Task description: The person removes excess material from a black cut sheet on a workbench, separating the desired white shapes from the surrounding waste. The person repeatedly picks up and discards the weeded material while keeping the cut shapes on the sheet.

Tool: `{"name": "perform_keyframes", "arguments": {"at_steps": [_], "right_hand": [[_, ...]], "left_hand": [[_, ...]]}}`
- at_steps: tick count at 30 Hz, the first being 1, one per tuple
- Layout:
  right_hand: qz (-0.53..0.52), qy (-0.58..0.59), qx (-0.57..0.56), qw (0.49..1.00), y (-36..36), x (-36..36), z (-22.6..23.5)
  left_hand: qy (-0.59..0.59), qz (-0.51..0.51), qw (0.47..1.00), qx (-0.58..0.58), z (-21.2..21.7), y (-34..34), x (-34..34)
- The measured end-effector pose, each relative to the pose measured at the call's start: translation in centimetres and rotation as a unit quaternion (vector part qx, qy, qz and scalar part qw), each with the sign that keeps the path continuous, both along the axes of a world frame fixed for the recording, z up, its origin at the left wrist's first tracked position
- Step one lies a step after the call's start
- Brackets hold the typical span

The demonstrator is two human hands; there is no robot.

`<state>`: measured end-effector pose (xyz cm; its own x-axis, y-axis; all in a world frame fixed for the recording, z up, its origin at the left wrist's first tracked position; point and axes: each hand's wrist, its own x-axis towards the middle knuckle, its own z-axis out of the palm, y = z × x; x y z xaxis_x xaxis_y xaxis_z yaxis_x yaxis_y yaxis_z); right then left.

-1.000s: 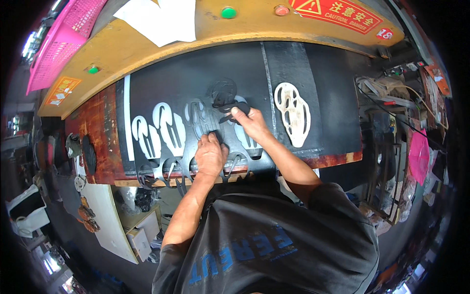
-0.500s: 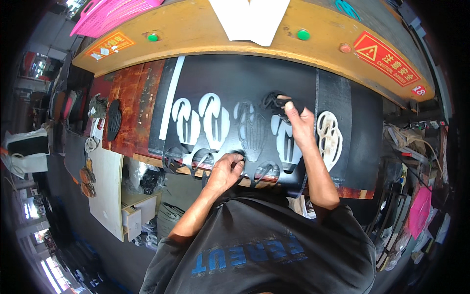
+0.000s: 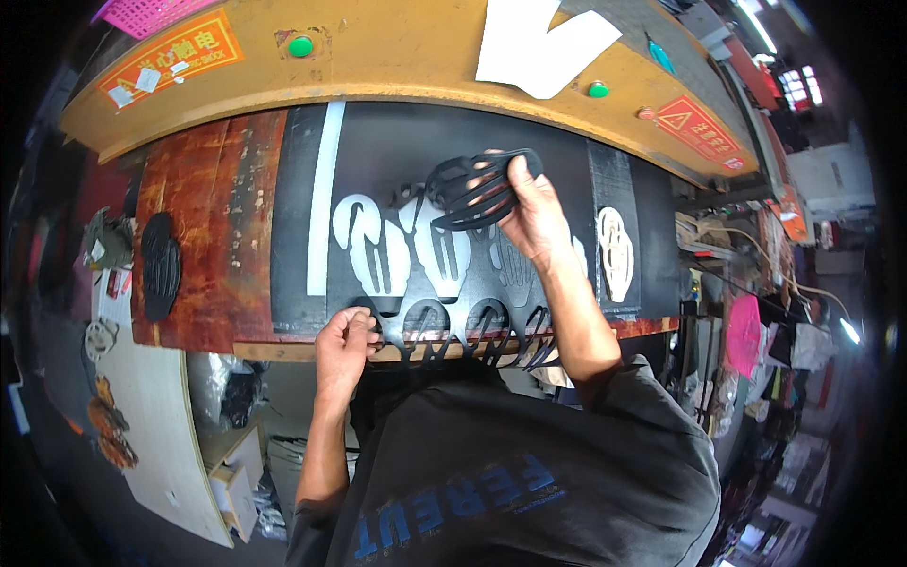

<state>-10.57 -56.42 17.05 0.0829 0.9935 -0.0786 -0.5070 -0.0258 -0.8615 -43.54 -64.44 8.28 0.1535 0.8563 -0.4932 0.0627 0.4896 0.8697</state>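
Observation:
A black sheet point(image 3: 557, 132) lies across the bench, with white slotted, sole-shaped areas point(image 3: 378, 255) showing in it. Along its near edge, a strip of looped cut-outs point(image 3: 430, 321) hangs over the bench edge. My left hand point(image 3: 344, 345) pinches that looped edge at its left end, thumb and fingers together. Above the sheet, my right hand point(image 3: 537, 213) is closed around several black slotted cut pieces point(image 3: 472, 189), gathered in a bunch, with the thumb on top. The bunch hides part of the white shapes below it.
A yellow machine beam point(image 3: 406, 57) with green buttons spans the far side, white paper point(image 3: 543, 47) hanging from it. To the right lies a pale slotted die point(image 3: 615, 255). Dark slotted pieces point(image 3: 162, 265) rest on the worn reddish board point(image 3: 203, 217) at left.
My right hand has lifted the black pieces and brought them left and nearer the middle. My left hand has moved left along the sheet's near edge. The view has shifted.

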Motion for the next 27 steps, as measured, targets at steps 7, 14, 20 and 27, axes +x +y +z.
{"name": "perform_keyframes", "arguments": {"at_steps": [7,14,20,27], "right_hand": [[0.058,0.072,-0.008,0.996,-0.4,-5.9,0.0],[0.185,-0.056,0.056,0.98,2.4,-13.3,0.2],[0.318,-0.167,0.096,0.928,5.2,-20.6,0.9],[0.383,-0.135,0.021,0.913,5.7,-28.0,-0.6]], "left_hand": [[-0.01,-0.082,0.996,0.044,-0.4,2.7,-2.0],[-0.032,-0.051,0.996,0.065,-1.2,0.7,-5.4],[-0.05,0.044,0.998,0.022,-1.0,-1.4,-9.1],[-0.064,0.092,0.992,0.061,-1.9,-1.8,-11.6]]}}
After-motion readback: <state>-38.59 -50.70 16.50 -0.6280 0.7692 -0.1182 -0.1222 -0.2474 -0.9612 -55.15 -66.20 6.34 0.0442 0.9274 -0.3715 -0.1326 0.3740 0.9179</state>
